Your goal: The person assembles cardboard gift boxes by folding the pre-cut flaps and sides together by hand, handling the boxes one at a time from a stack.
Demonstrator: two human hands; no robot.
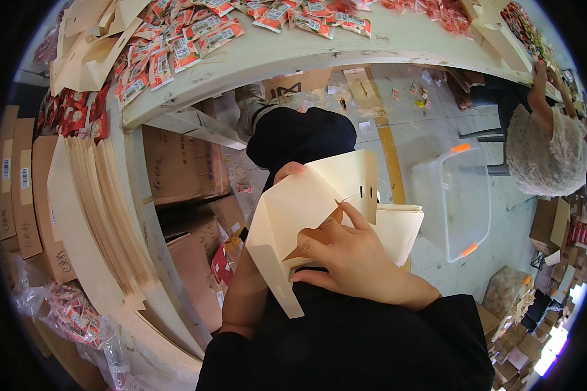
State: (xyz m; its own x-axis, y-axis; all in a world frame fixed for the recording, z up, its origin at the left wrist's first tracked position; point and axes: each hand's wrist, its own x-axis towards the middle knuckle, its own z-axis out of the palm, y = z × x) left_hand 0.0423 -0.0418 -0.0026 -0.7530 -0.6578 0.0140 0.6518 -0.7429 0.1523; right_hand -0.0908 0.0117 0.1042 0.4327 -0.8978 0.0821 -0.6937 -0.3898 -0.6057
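Note:
Above my lap is a partly folded cream cardboard box (284,225), its inside facing up and its side panels raised. My left hand (290,171) holds the box from the far left side; only the fingers at its edge show, the rest being behind the card. Bent over the near right part is my right hand (349,251), fingers curled on a folded flap (313,241) and thumb at the near edge. Two small dark slots mark the far right panel. Under the right hand, more flat cream cardboard pieces (401,228) rest on my lap.
A pale table (306,55) ahead bears many red-and-white wrapped packets (202,32) and folded boxes (88,58). Flat card blanks (101,215) are stacked at left, near brown cartons (182,163). A clear plastic bin (460,202) stands right, near another person (544,150).

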